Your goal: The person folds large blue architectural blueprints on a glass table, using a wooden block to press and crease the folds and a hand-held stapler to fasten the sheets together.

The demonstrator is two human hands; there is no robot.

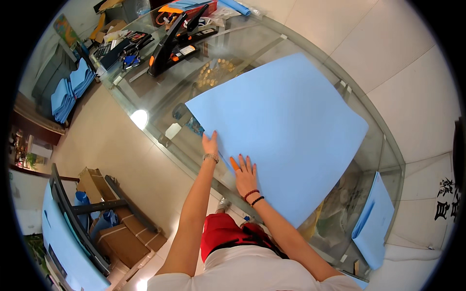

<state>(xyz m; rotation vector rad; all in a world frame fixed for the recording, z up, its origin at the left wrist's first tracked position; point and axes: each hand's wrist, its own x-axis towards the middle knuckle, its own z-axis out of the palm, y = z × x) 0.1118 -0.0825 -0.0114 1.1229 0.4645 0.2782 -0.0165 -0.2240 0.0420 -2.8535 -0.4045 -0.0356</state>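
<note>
We look down on a large glass-topped table (252,43), where a broad, smooth, light-blue sheet (291,126) lies flat across the middle. On the table's near side, our left hand (210,144), a silver-toned bracelet (210,157) at its wrist, meets the sheet's left edge with thumb and finger parted; whether they pinch it we cannot tell. Our right hand (246,180) rests palm down on the same sheet toward the table's near edge, fingers spread and grasping nothing (one finger wears a bright orange cover (234,164)), with a dark-red beaded bracelet (251,193) and a black beaded bracelet (257,200) behind it.

At the right end of the table we see a folded light-blue sheet (374,223). Toward the table's far left stands a black device with orange trim (167,51). Round gold-coloured pieces (216,72) gleam between that device and the large sheet, on or beneath the table's glass, we cannot tell which. Left of the table, well apart from it, we find bundles of folded blue sheets (63,99) and, nearer us, brown cardboard boxes (124,242).
</note>
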